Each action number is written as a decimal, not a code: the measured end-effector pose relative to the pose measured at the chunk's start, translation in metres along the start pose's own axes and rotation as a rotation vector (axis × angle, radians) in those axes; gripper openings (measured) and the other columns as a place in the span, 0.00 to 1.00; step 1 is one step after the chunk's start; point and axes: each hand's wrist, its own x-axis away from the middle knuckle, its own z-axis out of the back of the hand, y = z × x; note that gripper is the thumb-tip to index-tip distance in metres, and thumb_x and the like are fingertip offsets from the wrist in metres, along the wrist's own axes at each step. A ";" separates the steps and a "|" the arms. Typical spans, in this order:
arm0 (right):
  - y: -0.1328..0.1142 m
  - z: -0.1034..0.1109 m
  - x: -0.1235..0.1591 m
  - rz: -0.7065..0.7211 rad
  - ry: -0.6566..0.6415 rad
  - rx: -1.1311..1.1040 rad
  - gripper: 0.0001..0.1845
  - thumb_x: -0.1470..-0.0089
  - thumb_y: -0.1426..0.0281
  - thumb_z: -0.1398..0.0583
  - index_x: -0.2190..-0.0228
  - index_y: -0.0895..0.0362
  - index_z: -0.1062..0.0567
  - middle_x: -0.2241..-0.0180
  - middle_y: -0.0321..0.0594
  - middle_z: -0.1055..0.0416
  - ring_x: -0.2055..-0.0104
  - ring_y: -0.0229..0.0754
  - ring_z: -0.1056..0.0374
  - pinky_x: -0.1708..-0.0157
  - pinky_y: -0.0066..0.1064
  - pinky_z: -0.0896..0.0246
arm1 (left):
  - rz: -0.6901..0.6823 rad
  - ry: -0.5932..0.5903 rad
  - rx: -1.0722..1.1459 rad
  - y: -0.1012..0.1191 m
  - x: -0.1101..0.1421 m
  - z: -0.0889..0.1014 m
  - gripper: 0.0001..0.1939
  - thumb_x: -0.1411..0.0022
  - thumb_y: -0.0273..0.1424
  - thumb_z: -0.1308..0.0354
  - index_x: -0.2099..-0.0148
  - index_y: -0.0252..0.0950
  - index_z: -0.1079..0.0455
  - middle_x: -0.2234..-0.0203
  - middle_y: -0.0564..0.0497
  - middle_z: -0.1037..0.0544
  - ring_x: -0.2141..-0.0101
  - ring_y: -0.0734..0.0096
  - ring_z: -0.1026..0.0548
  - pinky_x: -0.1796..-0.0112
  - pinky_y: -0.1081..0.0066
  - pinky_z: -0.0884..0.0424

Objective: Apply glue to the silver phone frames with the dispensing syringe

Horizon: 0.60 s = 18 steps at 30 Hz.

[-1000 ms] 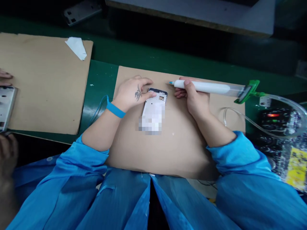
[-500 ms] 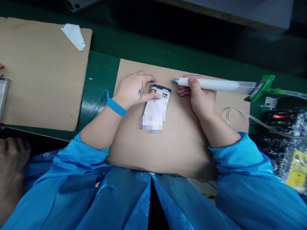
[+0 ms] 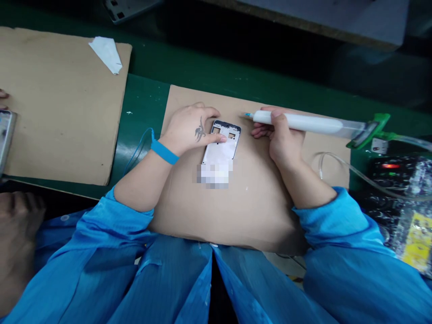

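Observation:
A pale phone frame (image 3: 221, 150) with a dark top end and square cut-outs lies on a cardboard sheet (image 3: 236, 211). Its lower part is blurred out by blocks. My left hand (image 3: 191, 126) holds it from the left, thumb pressed on its face and fingers curled near the top edge. A blue wrist strap (image 3: 164, 152) with a thin cord is round that wrist. Right of the frame, my right hand (image 3: 281, 132) grips a white dispensing syringe (image 3: 312, 122). Its blue-green tip points left, apart from the frame. A green adapter (image 3: 369, 131) and clear hose sit at its back end.
A plastic-wrapped device (image 3: 391, 189) with red and green lights stands at the right. On the left lies another cardboard sheet (image 3: 64, 108) with a white paper scrap (image 3: 106, 55). Another person's hand (image 3: 20, 234) shows at lower left. A shelf (image 3: 320, 18) spans the back.
The syringe and my right hand have shifted very slightly right. My left hand stays on the phone frame. The view itself has moved a little.

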 end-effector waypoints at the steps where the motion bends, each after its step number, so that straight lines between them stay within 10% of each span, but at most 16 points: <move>1: 0.000 0.001 0.000 0.009 -0.019 -0.026 0.28 0.40 0.37 0.30 0.55 0.47 0.17 0.68 0.38 0.17 0.71 0.48 0.21 0.71 0.44 0.21 | -0.005 -0.001 0.005 0.000 0.000 0.000 0.43 0.37 0.65 0.31 0.34 0.39 0.18 0.51 0.42 0.16 0.49 0.46 0.19 0.48 0.57 0.26; 18: -0.014 -0.006 0.030 0.082 -0.286 0.078 0.34 0.45 0.31 0.28 0.57 0.45 0.18 0.68 0.39 0.19 0.71 0.51 0.22 0.69 0.48 0.18 | -0.105 -0.069 0.005 0.009 -0.002 -0.007 0.34 0.47 0.60 0.21 0.52 0.39 0.20 0.52 0.43 0.17 0.53 0.48 0.19 0.53 0.56 0.27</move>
